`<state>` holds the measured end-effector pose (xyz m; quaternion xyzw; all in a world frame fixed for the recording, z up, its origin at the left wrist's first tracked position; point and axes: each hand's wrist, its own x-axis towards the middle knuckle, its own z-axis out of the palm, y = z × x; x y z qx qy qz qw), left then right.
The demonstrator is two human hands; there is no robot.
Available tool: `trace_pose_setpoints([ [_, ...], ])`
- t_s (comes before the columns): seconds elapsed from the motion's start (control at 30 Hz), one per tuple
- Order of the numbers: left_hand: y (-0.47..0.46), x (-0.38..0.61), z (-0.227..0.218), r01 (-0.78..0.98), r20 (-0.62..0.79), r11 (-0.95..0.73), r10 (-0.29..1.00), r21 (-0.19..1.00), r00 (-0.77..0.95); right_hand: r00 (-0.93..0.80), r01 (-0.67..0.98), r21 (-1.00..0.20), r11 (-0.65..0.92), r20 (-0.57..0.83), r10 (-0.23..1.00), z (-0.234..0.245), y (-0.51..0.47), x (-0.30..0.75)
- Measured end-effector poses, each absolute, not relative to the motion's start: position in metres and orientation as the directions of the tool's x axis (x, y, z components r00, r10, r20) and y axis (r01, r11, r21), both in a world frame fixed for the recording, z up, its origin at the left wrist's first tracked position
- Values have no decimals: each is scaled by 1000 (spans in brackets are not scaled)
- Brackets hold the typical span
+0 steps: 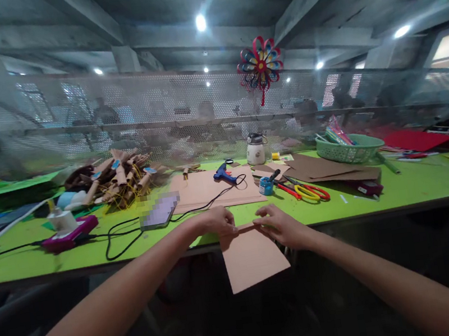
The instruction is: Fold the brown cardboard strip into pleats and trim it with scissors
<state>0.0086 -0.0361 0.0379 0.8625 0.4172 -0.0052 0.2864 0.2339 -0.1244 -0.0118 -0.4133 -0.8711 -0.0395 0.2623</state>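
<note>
A sheet of brown craft paper (252,259) hangs over the front edge of the green table, its far edge folded or rolled into a narrow strip. My left hand (218,221) is closed on the left end of that strip. At the right end, the fingers of my right hand (280,226) pinch the same edge. Just beyond my hands lies a flat stack of brown paper (198,190), with a blue glue gun (224,175) resting on it and its black cord trailing left. A phone (160,210) lies left of the stack.
Red and yellow scissors (307,192) and a small blue jar (266,185) stand right of the stack. A green basket (349,149), brown sheets (327,170) and a white jar (255,150) are farther back. Left are a purple power strip (68,234) and a pile of rolled brown paper pieces (121,178).
</note>
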Motion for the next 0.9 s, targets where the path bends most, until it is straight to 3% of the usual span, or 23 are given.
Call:
trace_pose_setpoints([
  [0.1,-47,4,42,690,-173,-563,704,456,689,-484,695,-267,668,513,709,16,-120,231],
  [0.23,-70,-2,53,624,31,-702,673,343,739,-653,665,-309,680,201,730,45,-115,214],
  [0.33,-87,-6,60,598,156,-762,641,249,752,-682,657,-314,685,139,718,53,-114,202],
  [0.4,-94,-9,62,602,210,-769,639,215,740,-678,661,-254,706,202,707,53,-117,196],
  [0.5,-100,-12,63,588,254,-784,620,198,742,-678,695,-68,716,269,684,52,-124,192],
  [0.63,-104,-14,64,493,271,-856,517,158,812,-695,715,135,686,242,677,49,-133,193],
  [0.9,-114,-21,60,436,234,-880,471,187,851,-714,698,227,679,154,683,46,-149,191],
])
